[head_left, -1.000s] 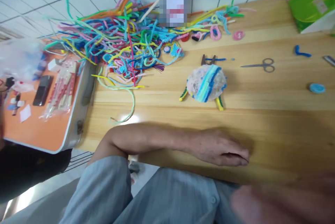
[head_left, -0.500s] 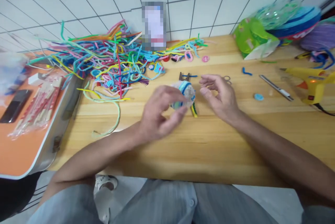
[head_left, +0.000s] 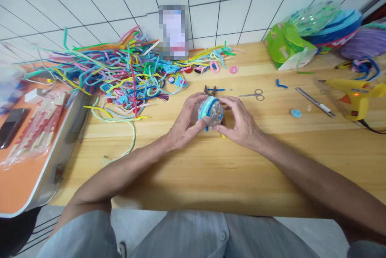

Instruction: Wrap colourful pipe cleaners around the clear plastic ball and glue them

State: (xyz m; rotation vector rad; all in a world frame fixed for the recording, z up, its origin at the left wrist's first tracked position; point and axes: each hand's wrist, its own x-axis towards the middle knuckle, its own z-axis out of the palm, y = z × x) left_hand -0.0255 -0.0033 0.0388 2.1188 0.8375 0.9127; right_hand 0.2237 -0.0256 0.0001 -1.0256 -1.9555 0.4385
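Observation:
A roundish, clear-looking ball (head_left: 215, 116) with light and dark blue pipe-cleaner bands sits between my two hands. My left hand (head_left: 189, 123) wraps its left side, thumb across the front. From the right, my right hand (head_left: 238, 123) grips it with fingers on top and thumb low. Beneath and behind the ball lie pliers (head_left: 210, 90); their dark jaws show, while most of the yellow-green handles is covered. A short blue pipe cleaner (head_left: 221, 89) rests by the jaws. Small scissors (head_left: 255, 95) lie just beyond my right hand.
A tangled heap of pipe cleaners (head_left: 120, 69) spreads along the wall, with a blurred-out phone-like panel (head_left: 174, 33) behind. To the right are a yellow glue gun (head_left: 358, 93), a utility knife (head_left: 315, 102), a blue disc (head_left: 296, 113) and a green packet (head_left: 286, 45). An orange-topped case (head_left: 27, 173) stands left.
My left hand has lifted from the table's front and my right has come in from the lower right; both now hold the ball. The view has swung, revealing the glue gun side.

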